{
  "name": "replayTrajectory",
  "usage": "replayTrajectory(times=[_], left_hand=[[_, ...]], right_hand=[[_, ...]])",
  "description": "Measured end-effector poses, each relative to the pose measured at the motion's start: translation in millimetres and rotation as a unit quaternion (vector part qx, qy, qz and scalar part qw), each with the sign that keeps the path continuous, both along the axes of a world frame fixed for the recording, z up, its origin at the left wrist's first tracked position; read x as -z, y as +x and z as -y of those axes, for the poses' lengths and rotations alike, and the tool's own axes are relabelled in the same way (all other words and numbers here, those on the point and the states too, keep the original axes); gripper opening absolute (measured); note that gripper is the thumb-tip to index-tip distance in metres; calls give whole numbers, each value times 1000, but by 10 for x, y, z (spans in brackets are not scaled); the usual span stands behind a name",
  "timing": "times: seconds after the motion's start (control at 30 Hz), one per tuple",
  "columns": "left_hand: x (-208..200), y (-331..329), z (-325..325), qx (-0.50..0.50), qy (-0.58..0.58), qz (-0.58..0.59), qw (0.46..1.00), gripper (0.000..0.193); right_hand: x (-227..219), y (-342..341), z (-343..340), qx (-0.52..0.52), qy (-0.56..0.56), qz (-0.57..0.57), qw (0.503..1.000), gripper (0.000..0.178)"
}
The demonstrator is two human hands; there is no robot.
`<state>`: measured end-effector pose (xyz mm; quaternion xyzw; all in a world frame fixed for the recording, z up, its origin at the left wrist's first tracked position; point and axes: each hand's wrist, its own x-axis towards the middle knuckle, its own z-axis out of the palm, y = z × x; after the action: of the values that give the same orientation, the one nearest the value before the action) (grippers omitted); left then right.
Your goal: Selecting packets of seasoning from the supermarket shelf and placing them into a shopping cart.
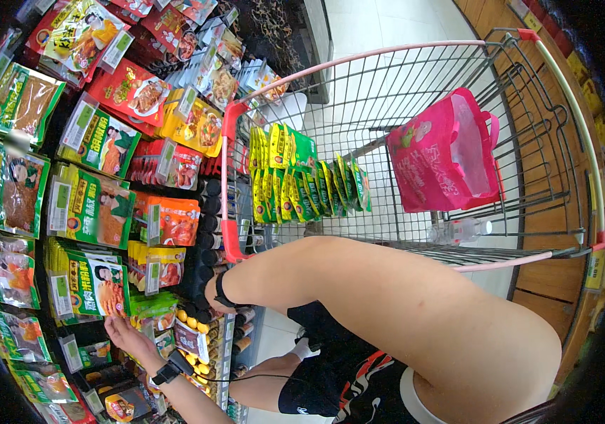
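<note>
My left hand [133,340], with a dark watch at its wrist, is at the lower edge of a green and yellow seasoning packet [90,285]. Its fingertips grip that edge. The packet is at the front of a hanging row on the shelf rack. My right arm reaches across toward the shelf, a black band round its wrist. Only a bit of my right hand [212,291] shows beyond the band, beside dark-capped bottles [207,222]; its fingers are hidden. More green seasoning packets [89,206] hang just above the one at my left hand.
A wire shopping cart [401,53] stands to the right of the rack. Rows of green and yellow packets [288,187], a pink bag [423,159] and a clear plastic bottle [458,230] are in it. Red and orange packets [129,95] fill the upper rack. Wooden shelving [539,288] borders the right side.
</note>
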<state>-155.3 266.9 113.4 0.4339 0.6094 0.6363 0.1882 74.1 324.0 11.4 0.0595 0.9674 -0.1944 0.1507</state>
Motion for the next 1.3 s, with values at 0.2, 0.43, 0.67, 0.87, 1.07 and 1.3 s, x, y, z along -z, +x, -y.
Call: replayTrajectory(times=[0.2,0.43,0.67,0.87,1.07,1.3], left_hand=[[54,-30,125,35,-15,-2,999,20],[-6,210,176,26,-32,-29,999,31],[-54,342,236,52,-43,-67,995,32],[446,706,727,116,-105,17,987,8],[1237,1699,1816,171,-201,116,957,22],[1561,2358,2488,140,-205,288,925,6]], right_hand=[[45,34,10,17,-19,5,1000,33],[0,-21,20,15,-63,23,998,39],[41,-53,-2,-7,-56,37,998,40],[10,-66,50,17,-50,65,997,45],[-73,-90,38,-2,-76,55,996,47],[9,-141,42,-22,-117,63,991,54]])
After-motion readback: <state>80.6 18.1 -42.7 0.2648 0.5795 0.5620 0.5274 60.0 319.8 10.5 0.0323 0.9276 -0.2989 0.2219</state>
